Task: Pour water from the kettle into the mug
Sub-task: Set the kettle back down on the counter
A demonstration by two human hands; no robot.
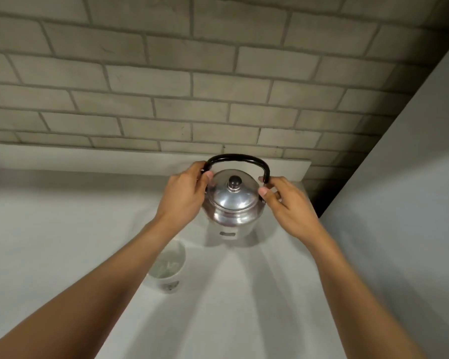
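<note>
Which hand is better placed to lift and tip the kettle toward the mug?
Probably the right hand: it grips the kettle handle's right end, while the mug sits under the left forearm, whose left hand would crowd the pour.

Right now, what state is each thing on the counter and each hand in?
Shiny steel kettle: upright, lid on, not pouring.
Black arched kettle handle: raised, held at both ends.
White mug: upright, partly hidden by the left forearm.
Left hand: gripping the handle's left end.
Right hand: gripping the handle's right end.

Steel kettle (232, 200) upright, lid on, black handle raised; white mug (167, 265) near, front-left, upright.
</note>
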